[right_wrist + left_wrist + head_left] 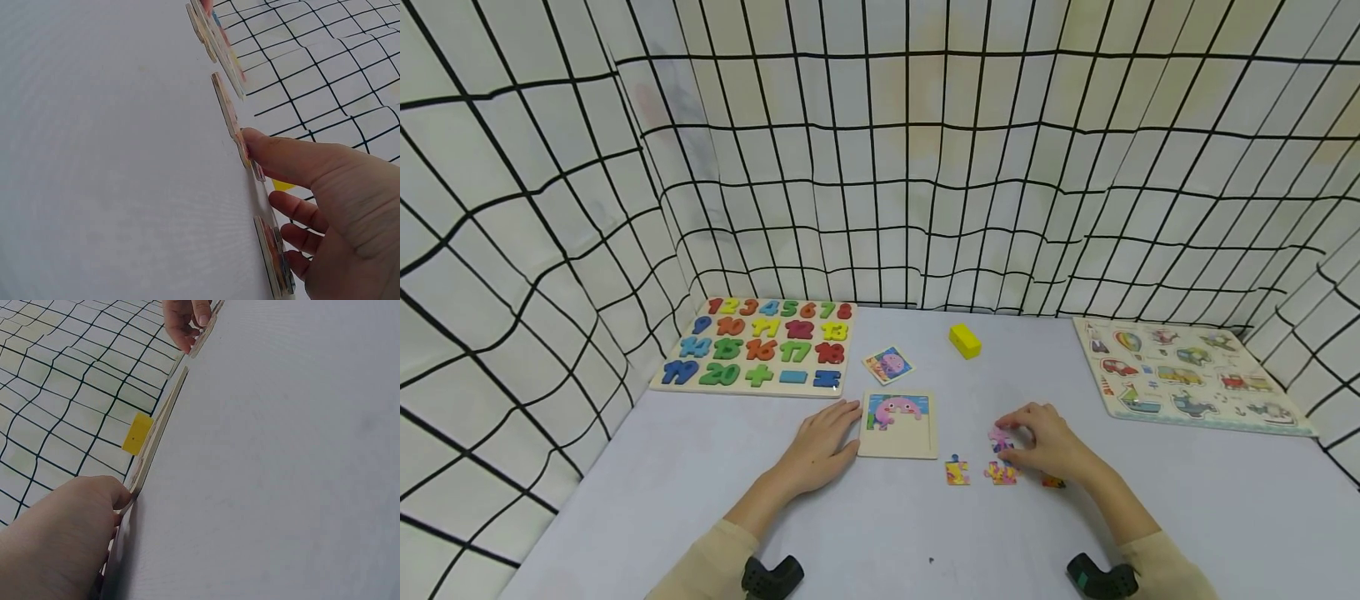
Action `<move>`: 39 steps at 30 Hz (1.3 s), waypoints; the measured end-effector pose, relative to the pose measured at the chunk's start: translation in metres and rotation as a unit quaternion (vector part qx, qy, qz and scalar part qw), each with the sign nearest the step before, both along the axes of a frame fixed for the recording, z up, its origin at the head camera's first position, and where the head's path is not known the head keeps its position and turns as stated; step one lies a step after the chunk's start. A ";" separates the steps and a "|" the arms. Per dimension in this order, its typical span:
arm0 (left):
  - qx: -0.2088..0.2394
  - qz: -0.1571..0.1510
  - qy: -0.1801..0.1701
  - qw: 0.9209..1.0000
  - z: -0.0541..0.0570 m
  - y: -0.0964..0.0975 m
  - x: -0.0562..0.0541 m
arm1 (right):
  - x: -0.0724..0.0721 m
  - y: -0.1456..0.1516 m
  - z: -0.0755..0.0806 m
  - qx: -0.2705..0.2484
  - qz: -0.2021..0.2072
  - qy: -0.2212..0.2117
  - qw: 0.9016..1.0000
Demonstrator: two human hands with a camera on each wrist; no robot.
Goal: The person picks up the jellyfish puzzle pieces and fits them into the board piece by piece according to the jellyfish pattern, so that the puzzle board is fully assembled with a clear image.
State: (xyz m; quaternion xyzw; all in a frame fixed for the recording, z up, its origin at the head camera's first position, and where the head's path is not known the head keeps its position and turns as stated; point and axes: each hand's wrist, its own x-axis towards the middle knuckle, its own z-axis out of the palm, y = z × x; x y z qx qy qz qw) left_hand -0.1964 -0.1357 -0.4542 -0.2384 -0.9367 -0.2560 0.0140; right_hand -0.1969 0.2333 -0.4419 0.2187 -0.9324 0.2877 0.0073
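Note:
My left hand [820, 447] rests on the table with its fingers extended, thumb and fingertips touching the left edge of a small wooden puzzle tray [904, 446]. A pink cartoon picture [895, 408] fills the tray's upper part; the lower part is bare wood. To the tray's right, my right hand [1048, 442] pinches a pink and purple jigsaw piece [999, 437] between thumb and index finger. Below it lie a multicoloured piece [1001, 473] and, further left, a yellow piece [957, 472]. Another piece [1053, 482] is partly hidden beneath the right hand.
A wooden number board [658, 385] lies at the back left. Beside it are a small picture card [888, 365] and a yellow block [965, 342]. At the right lies a vehicle picture board [1296, 428]. Black grid netting [907, 179] over white cloth surrounds the table.

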 end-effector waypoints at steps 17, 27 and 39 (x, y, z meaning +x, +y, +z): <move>0.004 0.002 -0.003 1.000 0.000 0.000 0.000 | -0.002 -0.001 0.000 -0.009 0.020 -0.005 1.000; 0.003 0.003 -0.002 1.000 0.000 0.000 0.000 | -0.005 -0.003 0.001 -0.099 0.004 -0.041 0.994; 0.000 0.000 0.001 1.000 0.000 0.001 0.000 | -0.013 -0.017 0.006 -0.138 0.015 -0.038 0.990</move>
